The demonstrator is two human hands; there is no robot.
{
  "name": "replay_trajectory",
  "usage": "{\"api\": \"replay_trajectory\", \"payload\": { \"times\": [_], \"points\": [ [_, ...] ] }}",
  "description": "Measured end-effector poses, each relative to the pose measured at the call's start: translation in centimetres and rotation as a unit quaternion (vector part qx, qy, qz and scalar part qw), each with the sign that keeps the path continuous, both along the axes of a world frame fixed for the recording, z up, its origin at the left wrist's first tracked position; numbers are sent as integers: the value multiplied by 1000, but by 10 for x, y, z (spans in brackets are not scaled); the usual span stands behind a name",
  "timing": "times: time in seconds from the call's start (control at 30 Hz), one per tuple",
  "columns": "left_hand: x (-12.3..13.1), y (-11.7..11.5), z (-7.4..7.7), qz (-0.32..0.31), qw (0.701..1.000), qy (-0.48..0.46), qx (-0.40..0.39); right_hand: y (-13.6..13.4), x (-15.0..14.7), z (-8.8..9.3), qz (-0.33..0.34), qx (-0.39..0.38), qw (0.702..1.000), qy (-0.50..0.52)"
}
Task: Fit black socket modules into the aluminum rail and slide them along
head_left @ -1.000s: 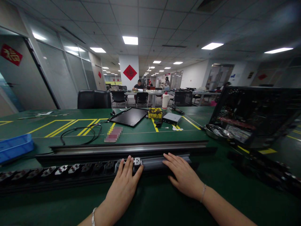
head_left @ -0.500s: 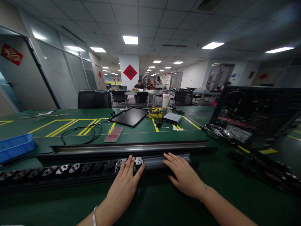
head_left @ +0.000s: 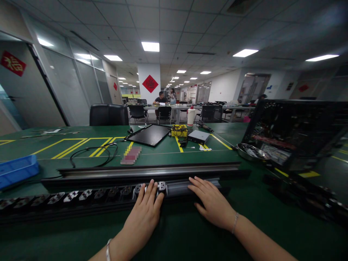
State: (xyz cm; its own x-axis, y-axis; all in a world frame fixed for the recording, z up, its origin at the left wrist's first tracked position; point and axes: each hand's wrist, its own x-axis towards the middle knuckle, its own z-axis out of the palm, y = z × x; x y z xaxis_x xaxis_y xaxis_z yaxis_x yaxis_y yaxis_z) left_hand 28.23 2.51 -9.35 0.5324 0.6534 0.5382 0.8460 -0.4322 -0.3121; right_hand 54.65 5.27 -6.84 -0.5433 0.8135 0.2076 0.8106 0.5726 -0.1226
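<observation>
Left hand [head_left: 141, 214] lying open, fingers spread, across the outlets of a black power strip [head_left: 95, 194], fingertips touching its white-marked socket [head_left: 161, 186]. Right hand [head_left: 213, 203] resting flat and unclenched on the strip's grey cylindrical end section [head_left: 185, 188], neither hand gripping. Strip lying lengthwise along the green workbench [head_left: 168, 157], a metal rail [head_left: 149, 169] running just behind it at 12 o'clock. Hands holding position; only a distant standing person [head_left: 172, 96] moving leftward at 12 o'clock, toward a seated person [head_left: 161, 98]. Blue tray [head_left: 17, 170] sitting at 9 o'clock, open computer chassis [head_left: 293, 134] at 3 o'clock.
</observation>
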Motion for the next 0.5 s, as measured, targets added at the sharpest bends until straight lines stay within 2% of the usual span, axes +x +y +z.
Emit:
{"api": "replay_trajectory", "payload": {
  "times": [0.33,0.5],
  "points": [
    [3,-1,5,-14,1000,-13,6,0,0,0,-2,-2,1000,2],
    [6,-4,7,1,999,-34,1,0,0,1,-4,-3,1000,-2]
  ]
}}
